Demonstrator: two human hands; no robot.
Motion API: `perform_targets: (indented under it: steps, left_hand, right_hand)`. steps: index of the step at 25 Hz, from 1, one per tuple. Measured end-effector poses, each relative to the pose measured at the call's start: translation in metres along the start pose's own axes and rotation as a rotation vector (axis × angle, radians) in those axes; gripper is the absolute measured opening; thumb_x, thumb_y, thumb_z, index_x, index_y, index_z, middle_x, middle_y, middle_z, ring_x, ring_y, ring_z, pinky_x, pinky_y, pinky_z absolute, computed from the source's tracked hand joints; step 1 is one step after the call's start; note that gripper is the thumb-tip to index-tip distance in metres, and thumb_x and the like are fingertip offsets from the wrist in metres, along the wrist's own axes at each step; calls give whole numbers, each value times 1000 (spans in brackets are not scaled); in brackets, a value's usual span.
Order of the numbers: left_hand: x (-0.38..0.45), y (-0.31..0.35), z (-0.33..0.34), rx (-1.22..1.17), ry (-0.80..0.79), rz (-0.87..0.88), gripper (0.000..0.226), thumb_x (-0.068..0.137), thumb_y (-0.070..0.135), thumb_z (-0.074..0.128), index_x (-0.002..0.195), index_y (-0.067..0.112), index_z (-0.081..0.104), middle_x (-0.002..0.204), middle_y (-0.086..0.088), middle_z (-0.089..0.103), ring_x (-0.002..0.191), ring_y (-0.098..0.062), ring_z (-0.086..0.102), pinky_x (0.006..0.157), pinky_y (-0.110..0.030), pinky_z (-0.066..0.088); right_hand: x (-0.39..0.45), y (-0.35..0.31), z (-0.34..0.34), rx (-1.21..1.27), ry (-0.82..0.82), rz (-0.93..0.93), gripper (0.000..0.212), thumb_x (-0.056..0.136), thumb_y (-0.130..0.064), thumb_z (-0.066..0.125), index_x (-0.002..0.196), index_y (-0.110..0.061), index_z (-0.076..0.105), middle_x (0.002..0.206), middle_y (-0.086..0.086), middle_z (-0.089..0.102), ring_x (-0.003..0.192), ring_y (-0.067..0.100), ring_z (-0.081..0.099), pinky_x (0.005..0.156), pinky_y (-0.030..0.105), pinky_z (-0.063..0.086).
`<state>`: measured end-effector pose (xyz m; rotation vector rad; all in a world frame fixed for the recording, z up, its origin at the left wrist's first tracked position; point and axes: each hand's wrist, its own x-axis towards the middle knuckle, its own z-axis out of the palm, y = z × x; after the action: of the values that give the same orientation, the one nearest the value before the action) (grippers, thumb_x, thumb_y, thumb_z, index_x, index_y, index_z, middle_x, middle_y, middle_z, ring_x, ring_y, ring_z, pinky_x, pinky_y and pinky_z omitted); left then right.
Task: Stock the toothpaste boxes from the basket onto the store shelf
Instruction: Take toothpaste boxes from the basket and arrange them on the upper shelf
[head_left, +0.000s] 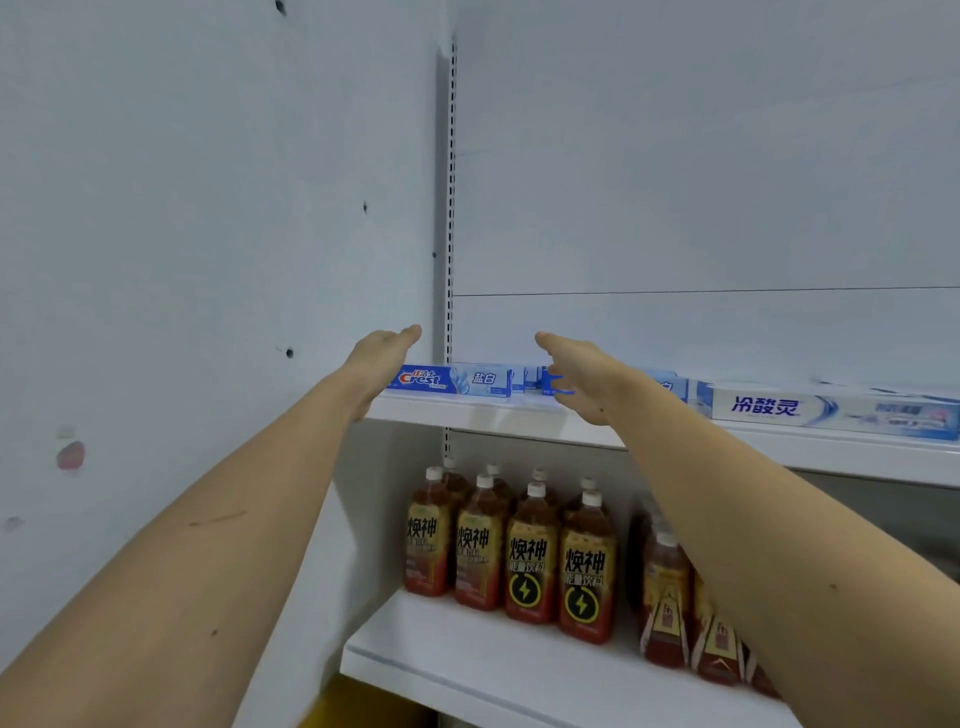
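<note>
1. Toothpaste boxes lie in a row on the upper shelf (519, 415) of the white store rack: a white-and-blue box (826, 410) at the right, a blue Crest box (452, 380) at the left end, and smaller blue boxes (530, 378) behind and between them.
2. On the lower shelf (467, 660) stand energy drink bottles (530, 561) in rows, well below the work.
3. The left hand (384, 358) reaches past the Crest box's left end, fingers straight, holding nothing; whether it touches the box I cannot tell.
4. The right hand (587, 379) is spread flat in front of the middle boxes, its fingers extended and holding nothing.
5. The step in hand looks like squaring up the row with both hands.
6. The basket is out of view; the next move probably calls for drawing both arms back and down to fetch another box.
</note>
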<state>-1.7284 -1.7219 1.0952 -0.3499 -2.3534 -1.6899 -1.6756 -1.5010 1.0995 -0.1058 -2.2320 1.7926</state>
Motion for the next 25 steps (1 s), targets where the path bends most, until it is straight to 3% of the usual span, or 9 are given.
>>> perform_targets:
  steps: [2, 4, 6, 9, 11, 14, 19, 21, 25]
  left_hand:
    - [39, -16, -15, 145, -3, 85, 72, 90, 49, 60, 148, 17, 32, 144, -8, 43, 109, -16, 50, 86, -27, 37]
    - [79, -30, -30, 250, -69, 94, 89, 80, 47, 74, 150, 20, 26, 153, -10, 33, 131, -25, 41, 99, -36, 37]
    - [123, -41, -38, 348, -200, 59, 107, 72, 43, 82, 154, 23, 16, 156, -9, 28, 140, -29, 31, 109, -42, 33]
    - [180, -51, -33, 423, -428, 10, 125, 63, 36, 90, 155, 30, 5, 161, -6, 14, 146, -29, 18, 118, -47, 20]
    - [213, -57, -25, 398, -581, -55, 137, 53, 33, 95, 154, 35, 3, 162, -5, 12, 147, -29, 17, 119, -48, 19]
    - [249, -63, -8, 327, -750, -136, 149, 34, 24, 101, 151, 39, 10, 149, -4, 37, 131, -28, 44, 109, -47, 40]
    - [281, -61, 18, 352, -845, -136, 83, 54, 11, 92, 116, 25, 39, 119, -4, 58, 117, -26, 57, 101, -41, 48]
    - [296, -62, 27, 391, -856, -115, 89, 41, 16, 98, 115, 23, 50, 126, -5, 59, 118, -25, 58, 102, -41, 48]
    - [315, -64, 38, 389, -858, -93, 114, 36, 23, 101, 133, 15, 40, 129, -4, 59, 113, -22, 62, 96, -36, 52]
  right_hand:
    - [24, 0, 9, -63, 38, 11, 53, 98, -35, 53, 143, -11, 39, 138, 7, 43, 131, 26, 45, 111, 38, 39]
    - [49, 1, 19, -93, 79, 32, 47, 96, -29, 58, 137, -11, 45, 130, 6, 46, 121, 27, 51, 106, 37, 44]
    - [77, 2, 29, -131, 101, 71, 47, 92, -24, 63, 134, -11, 48, 138, 9, 47, 121, 29, 53, 106, 40, 46]
    - [108, 4, 43, -267, 40, 125, 78, 85, -25, 75, 147, -10, 30, 150, 10, 35, 134, 31, 42, 112, 45, 38]
    - [128, 5, 53, -428, 35, 153, 94, 79, -26, 80, 151, -13, 21, 151, 11, 32, 130, 28, 43, 111, 42, 39]
    - [156, 7, 67, -634, 83, 193, 99, 73, -26, 85, 148, -13, 22, 140, 11, 40, 120, 28, 49, 106, 40, 45]
    - [191, 0, 72, -931, 98, 268, 68, 83, -32, 76, 137, -6, 42, 131, 10, 50, 113, 28, 53, 99, 34, 46]
    - [201, -2, 73, -1054, 81, 291, 61, 91, -33, 67, 138, -5, 42, 133, 11, 48, 106, 27, 51, 89, 32, 44]
    - [208, -4, 69, -1100, 44, 345, 62, 94, -35, 63, 142, -3, 39, 136, 14, 46, 120, 30, 52, 102, 34, 43]
